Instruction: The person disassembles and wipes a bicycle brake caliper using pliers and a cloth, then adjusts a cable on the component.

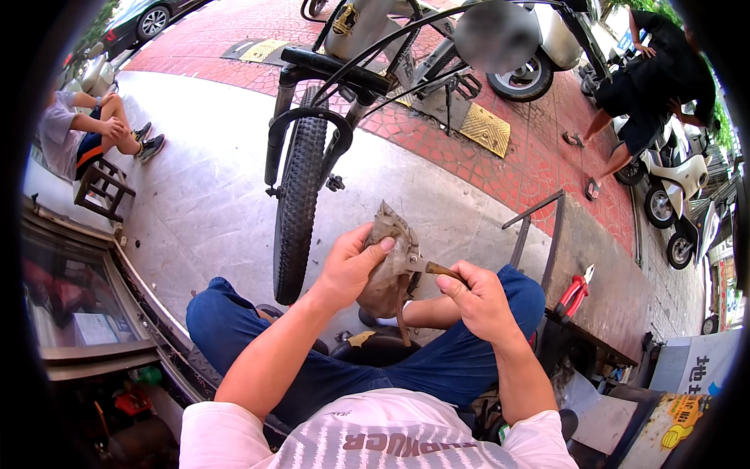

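Observation:
In my left hand [349,266] is a grimy grey-brown piece of sheet material [380,283], pinched under the thumb; whether it is cloth, leather or rubber I cannot tell. A pair of metal shears [439,270] with brownish, worn handles meets the piece at its right side. My right hand [478,300] is closed on one handle, while the other handle points down toward my lap. The blades are mostly hidden by the grey piece. Both hands are held above my knees, in front of a bicycle's front wheel [300,187].
Red-handled pliers [576,297] rest on a worn bench [598,262] at my right. A glass-fronted cabinet [86,289] stands to the left. One person sits on a dark stool [105,190] at far left; another person [656,70] stands near parked scooters. A yellow ramp [486,130] lies beyond.

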